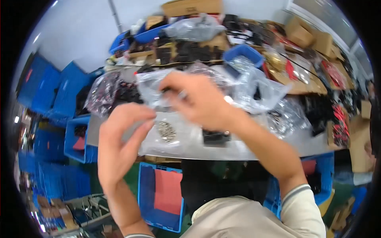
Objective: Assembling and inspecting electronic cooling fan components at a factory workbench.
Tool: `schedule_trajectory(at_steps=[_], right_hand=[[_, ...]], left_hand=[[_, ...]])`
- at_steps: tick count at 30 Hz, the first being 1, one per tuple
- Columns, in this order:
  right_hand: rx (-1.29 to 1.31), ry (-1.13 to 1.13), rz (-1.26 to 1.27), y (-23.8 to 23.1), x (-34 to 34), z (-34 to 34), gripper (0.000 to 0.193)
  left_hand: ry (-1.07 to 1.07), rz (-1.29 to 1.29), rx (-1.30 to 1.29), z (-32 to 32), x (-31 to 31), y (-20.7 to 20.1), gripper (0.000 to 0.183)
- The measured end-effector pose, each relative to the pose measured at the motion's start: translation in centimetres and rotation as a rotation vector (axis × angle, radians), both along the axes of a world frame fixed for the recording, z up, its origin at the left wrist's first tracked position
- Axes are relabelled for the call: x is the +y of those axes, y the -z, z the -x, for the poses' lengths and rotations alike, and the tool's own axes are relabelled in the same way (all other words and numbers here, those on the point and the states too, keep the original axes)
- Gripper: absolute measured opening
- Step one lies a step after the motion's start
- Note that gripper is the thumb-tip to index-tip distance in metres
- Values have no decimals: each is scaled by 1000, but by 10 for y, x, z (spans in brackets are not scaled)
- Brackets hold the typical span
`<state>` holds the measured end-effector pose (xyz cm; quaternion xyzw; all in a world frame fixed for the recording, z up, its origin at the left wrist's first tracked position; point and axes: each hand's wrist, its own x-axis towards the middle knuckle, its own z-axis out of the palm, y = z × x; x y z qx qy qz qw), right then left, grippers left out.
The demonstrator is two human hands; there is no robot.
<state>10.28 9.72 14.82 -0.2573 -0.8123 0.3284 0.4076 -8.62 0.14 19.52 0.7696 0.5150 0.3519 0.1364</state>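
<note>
My left hand (121, 137) is raised over the table's left part. Its thumb and fingertips come together in a pinch, and whatever may be between them is too small to make out. My right hand (198, 99) hovers further back and to the right, smeared by motion. Its fingers are curled around a small dark part (166, 90); its kind is not clear. Below and between both hands lies a pile of small shiny metal pieces (166, 131) on a clear plastic bag (158, 148). Under my right forearm sits a black block-shaped thing (215, 137).
Clear bags of parts (104, 93) and an open plastic bag (254, 93) lie across the metal table (246, 146). A blue bin (243, 53) stands behind. Below the front edge is a blue crate (141, 198) with a red sheet. Stacked blue crates (59, 89) fill the left.
</note>
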Motion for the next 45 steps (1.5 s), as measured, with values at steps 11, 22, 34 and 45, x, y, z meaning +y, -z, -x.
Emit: schedule_trajectory(at_steps=[11,22,34,45], right_hand=[[-638,-21,-151,72,-62,69,15],[-494,229,-299,90,-62,66,18],[-610,142,-105,86,-56,29,41],[333,-13,527,81,-125,-46,18]], left_hand=[[-294,97,850,2,-19,76,9],[-278,94,990,1,-21,69,69],[-270,58,862,7,-26,95,60],[-294,-100,51,-40,-77,76,35]])
